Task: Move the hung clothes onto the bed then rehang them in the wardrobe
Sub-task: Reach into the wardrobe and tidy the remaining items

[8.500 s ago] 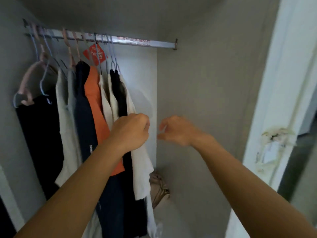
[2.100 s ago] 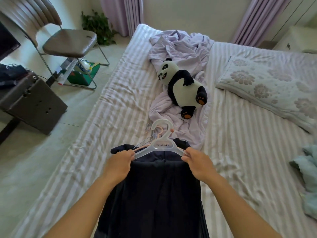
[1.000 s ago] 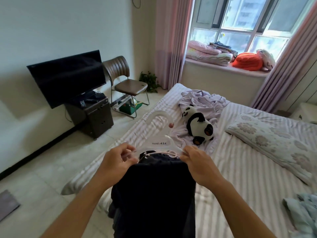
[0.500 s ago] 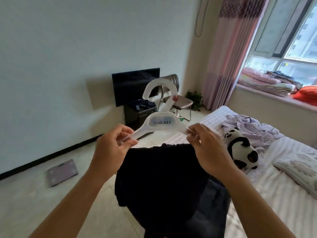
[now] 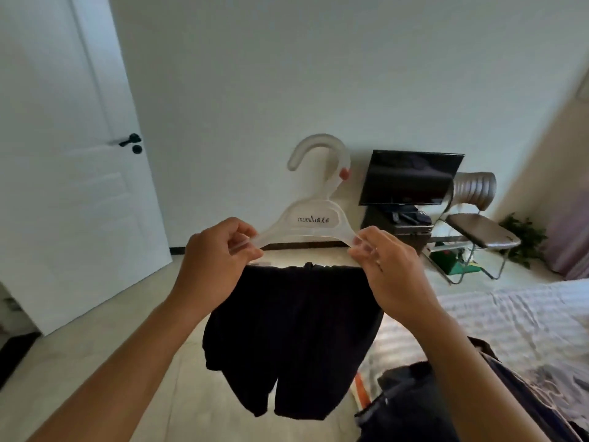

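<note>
Lifted off the bed (image 5: 526, 320) now: dark shorts (image 5: 293, 339) on hanger (image 5: 310, 224), left hand (image 5: 216, 263) and right hand (image 5: 387, 269) pinching its ends. Ready for rehanging.

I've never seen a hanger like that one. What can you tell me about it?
The hanger looks like frosted, translucent white plastic, with a thick rounded hook and a small printed label at its centre. It is held upright in the air; the left hand and right hand pinch its two ends. Black shorts hang beneath it.
</note>
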`<state>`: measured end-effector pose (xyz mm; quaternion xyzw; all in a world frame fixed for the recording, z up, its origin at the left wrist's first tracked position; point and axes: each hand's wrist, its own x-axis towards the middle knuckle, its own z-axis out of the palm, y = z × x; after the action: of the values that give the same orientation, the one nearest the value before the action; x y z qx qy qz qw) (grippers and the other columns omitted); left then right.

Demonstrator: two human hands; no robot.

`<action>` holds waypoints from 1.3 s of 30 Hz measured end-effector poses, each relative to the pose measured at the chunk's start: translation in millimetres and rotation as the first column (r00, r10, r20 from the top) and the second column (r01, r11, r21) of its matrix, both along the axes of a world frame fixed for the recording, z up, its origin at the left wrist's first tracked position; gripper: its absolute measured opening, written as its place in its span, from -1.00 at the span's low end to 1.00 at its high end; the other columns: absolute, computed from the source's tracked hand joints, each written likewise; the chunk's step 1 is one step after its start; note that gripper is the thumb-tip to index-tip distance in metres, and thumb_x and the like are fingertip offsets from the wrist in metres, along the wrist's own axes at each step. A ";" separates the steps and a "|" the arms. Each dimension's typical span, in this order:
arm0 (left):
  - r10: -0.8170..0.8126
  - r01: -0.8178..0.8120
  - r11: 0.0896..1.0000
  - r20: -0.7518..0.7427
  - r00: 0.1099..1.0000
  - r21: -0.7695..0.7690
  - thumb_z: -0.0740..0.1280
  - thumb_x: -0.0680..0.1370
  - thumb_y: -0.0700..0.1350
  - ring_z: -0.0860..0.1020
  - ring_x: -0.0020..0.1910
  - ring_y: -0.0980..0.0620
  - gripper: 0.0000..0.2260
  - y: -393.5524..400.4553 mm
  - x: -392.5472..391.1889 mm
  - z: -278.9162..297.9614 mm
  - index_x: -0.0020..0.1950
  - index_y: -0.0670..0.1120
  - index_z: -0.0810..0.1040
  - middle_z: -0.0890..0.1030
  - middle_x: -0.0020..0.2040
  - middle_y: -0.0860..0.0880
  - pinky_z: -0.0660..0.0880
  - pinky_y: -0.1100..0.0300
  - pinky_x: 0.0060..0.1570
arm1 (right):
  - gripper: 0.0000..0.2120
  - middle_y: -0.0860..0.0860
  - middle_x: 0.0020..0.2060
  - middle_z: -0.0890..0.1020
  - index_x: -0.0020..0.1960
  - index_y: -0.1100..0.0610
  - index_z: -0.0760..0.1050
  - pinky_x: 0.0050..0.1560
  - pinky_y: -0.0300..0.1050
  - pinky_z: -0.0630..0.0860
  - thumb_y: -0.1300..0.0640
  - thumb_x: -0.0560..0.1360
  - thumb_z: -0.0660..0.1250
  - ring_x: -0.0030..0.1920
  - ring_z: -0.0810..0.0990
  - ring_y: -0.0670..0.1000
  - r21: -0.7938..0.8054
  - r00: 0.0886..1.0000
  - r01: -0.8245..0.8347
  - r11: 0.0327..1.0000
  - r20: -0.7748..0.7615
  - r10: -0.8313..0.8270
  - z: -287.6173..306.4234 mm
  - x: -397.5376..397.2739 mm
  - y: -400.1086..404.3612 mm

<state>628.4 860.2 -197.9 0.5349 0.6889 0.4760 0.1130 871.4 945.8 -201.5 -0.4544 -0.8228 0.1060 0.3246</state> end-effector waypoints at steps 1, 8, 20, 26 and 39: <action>0.044 -0.044 0.999 -0.004 0.999 -0.005 0.51 0.45 -0.11 0.59 -0.16 0.19 -0.82 -14.5 -17.3 1.8 0.01 0.02 0.62 0.63 -0.13 0.10 0.47 0.37 -0.13 | -0.93 -0.22 -0.03 0.56 0.06 -0.01 0.48 -0.14 -0.36 0.41 0.04 0.59 0.31 -0.11 0.53 -0.27 -0.007 0.999 -0.040 0.999 -0.004 0.040 0.0 -20.9 -4.4; 0.392 -0.392 0.920 -0.048 0.919 -0.001 0.49 0.48 -0.10 0.61 -0.03 0.09 -0.85 -119.5 -122.5 9.6 0.00 0.06 0.61 0.67 -0.03 0.07 0.45 0.22 -0.02 | -0.91 -0.21 -0.11 0.58 0.05 -0.08 0.52 -0.13 -0.27 0.51 -0.04 0.57 0.33 -0.12 0.58 -0.17 -0.041 0.939 -0.343 0.938 -0.004 0.343 16.3 -167.6 -40.7; 0.795 -0.800 0.598 -0.165 0.584 0.052 0.43 0.53 -0.05 0.58 -0.17 0.24 -0.89 -280.5 -227.2 18.2 0.00 0.11 0.55 0.60 -0.15 0.22 0.47 0.35 -0.20 | -0.85 -0.12 -0.03 0.64 0.12 -0.04 0.52 -0.11 -0.22 0.52 -0.05 0.59 0.29 -0.10 0.61 -0.09 0.014 0.612 -0.791 0.612 0.028 0.791 32.8 -386.5 -124.3; 0.924 -0.926 0.371 -0.135 0.359 0.075 0.43 0.52 -0.07 0.60 -0.13 0.11 -0.86 -347.9 -247.1 27.8 0.06 0.05 0.59 0.63 -0.09 0.12 0.45 0.35 -0.17 | -0.91 -0.18 -0.08 0.60 0.04 -0.10 0.45 -0.16 -0.43 0.35 -0.09 0.60 0.23 -0.16 0.57 -0.15 0.065 0.410 -0.911 0.407 0.056 0.910 42.4 -469.0 -179.6; 0.994 -0.990 0.058 -0.101 0.045 0.125 0.42 0.51 -0.11 0.57 -0.03 0.17 -0.87 -516.6 -270.7 40.6 0.04 0.06 0.61 0.65 -0.02 0.10 0.47 0.21 0.01 | -0.86 -0.22 -0.22 0.57 0.09 -0.11 0.50 -0.19 -0.22 0.56 -0.11 0.60 0.23 -0.26 0.56 -0.17 0.105 0.058 -0.994 0.043 0.143 0.988 59.3 -565.7 -348.7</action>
<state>357.7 343.6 -157.3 -0.0470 0.8690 0.3862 -0.3058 305.7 597.1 -142.2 0.2635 -0.9202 0.2198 0.1885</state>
